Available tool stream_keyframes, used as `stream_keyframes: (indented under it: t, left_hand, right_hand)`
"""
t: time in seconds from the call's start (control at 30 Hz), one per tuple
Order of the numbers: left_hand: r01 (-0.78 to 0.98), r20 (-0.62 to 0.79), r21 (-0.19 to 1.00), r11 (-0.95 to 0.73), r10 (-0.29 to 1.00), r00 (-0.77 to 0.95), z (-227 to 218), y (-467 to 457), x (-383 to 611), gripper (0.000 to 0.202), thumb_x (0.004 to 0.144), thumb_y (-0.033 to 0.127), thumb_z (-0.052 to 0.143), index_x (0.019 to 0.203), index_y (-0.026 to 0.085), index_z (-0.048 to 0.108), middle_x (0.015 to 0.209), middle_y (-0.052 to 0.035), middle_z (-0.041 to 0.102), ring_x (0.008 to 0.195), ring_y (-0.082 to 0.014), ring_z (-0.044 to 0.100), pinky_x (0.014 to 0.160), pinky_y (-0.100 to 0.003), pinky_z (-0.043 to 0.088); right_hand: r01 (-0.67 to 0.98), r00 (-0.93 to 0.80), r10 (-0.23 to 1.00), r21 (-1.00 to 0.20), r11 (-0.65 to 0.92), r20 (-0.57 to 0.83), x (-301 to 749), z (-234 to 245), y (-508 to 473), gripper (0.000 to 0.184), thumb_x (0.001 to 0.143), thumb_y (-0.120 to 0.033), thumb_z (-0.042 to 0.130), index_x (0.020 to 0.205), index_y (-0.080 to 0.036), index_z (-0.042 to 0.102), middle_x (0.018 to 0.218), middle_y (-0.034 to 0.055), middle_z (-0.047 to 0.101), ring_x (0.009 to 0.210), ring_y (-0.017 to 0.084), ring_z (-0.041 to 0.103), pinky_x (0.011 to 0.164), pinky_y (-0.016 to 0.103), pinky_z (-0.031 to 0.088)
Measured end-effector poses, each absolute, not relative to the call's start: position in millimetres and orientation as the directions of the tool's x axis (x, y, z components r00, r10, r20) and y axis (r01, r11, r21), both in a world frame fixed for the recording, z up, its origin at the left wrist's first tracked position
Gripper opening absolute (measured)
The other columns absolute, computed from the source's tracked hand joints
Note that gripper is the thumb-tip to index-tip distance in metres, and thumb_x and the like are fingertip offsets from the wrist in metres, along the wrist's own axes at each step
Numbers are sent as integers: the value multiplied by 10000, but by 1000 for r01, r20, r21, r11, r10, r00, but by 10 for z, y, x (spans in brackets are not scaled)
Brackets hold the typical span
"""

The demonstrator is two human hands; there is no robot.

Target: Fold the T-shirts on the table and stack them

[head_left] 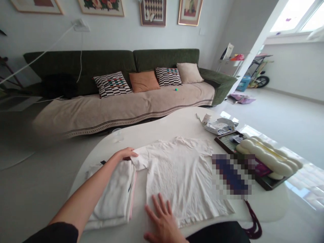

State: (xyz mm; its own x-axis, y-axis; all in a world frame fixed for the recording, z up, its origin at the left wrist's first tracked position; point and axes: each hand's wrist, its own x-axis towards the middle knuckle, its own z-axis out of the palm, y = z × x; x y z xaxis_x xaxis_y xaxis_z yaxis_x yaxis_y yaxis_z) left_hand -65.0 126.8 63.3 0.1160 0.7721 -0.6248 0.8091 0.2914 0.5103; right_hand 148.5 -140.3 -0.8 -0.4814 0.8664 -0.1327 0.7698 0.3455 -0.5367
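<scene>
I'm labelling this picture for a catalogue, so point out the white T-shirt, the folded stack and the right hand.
White T-shirt (181, 179): head view, the middle of its body.
Folded stack (115, 197): head view, its top layer.
Right hand (164, 221): head view, the back of it.

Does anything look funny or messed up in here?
A little: a small blue-green thing, maybe a ball, lies alone on the sofa cover, as if forgotten. The white shirt looks wrinkled. I see nothing spilled.

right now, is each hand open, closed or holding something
Left hand: at the white shirt's sleeve; grip unclear.
Right hand: open, spread over the shirt.
</scene>
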Motion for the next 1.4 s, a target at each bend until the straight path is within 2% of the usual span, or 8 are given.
stream_keyframes:
  t: [0.2, 0.3, 0.47, 0.67, 0.87, 1.03, 1.2, 1.4]
  left_hand:
    - [783, -487, 572, 243, 869, 86, 841, 1188, -562, 277, 896, 310, 552, 1117, 144, 561, 1000, -47, 619, 784, -142, 616, 664, -304, 543]
    - [769, -441, 588, 252, 896, 44, 894, 1128, -524, 301, 898, 319, 547, 1148, 151, 548, 1038, -59, 613, 816, -150, 618, 687, -322, 546]
    - [732, -414, 598, 327, 908, -68, 855, 965, -589, 306, 888, 335, 560, 1132, 150, 565, 1091, -64, 606, 904, -186, 615, 754, -363, 539]
    - [666, -376, 647, 371, 915, -145, 872, 890, -662, 302, 889, 335, 559, 1127, 149, 567, 1085, -63, 608, 900, -184, 617, 750, -358, 540]
    - [608, -429, 677, 416, 893, -134, 953, 922, -654, 319, 894, 319, 553, 1168, 156, 543, 1117, -75, 596, 907, -180, 613, 756, -365, 542]
    - [583, -485, 684, 439, 870, -86, 1031, 978, -433, 325, 895, 325, 550, 1173, 156, 541, 1122, -77, 594, 916, -184, 612, 767, -375, 538]
    - [568, -474, 716, 405, 880, -30, 1107, 1214, 77, 319, 895, 323, 549, 1167, 155, 542, 1109, -74, 598, 897, -177, 615, 752, -364, 541]
    - [540, -469, 757, 368, 881, 57, 883, 1445, 911, 336, 893, 328, 551, 1184, 160, 535, 1149, -82, 586, 946, -194, 607, 795, -394, 530]
  right_hand:
    - [784, -422, 900, -543, 302, -109, 1453, -150, -1775, 811, 784, -364, 614, 1453, -424, 159, 1543, -2, 85, 1400, 377, 101, 1060, 653, 198]
    - [815, -382, 920, -500, 292, -85, 1402, -97, -1835, 810, 785, -238, 562, 1478, -332, 155, 1544, 20, 116, 1402, 369, 116, 1063, 628, 237]
    - [885, -200, 980, -428, 184, 8, 1073, -183, -1992, 492, 771, -13, 432, 1236, -98, 567, 1445, 135, 409, 1365, 343, 289, 1057, 504, 333]
    - [840, -33, 995, -537, 80, 96, 823, -45, -1993, 322, 693, 44, 457, 847, -179, 632, 1015, 97, 661, 978, 275, 595, 828, 413, 462]
    - [787, 62, 996, -617, -7, 68, 956, 85, -1994, 374, 614, 60, 407, 843, -160, 604, 816, 98, 612, 790, 258, 564, 698, 361, 455]
    - [693, 103, 994, -719, -52, 27, 1124, 93, -1978, 259, 656, -4, 430, 751, -181, 594, 780, 94, 610, 787, 264, 561, 715, 369, 423]
    - [454, 125, 990, -883, -122, -72, 1383, 25, -1970, 103, 771, -168, 466, 736, -196, 559, 683, 13, 592, 624, 155, 562, 593, 237, 426]
    - [140, 334, 904, -934, -329, -268, 1628, -305, -2012, 357, 786, -532, 467, 668, -197, 505, 536, -36, 466, 500, 130, 493, 482, 231, 451]
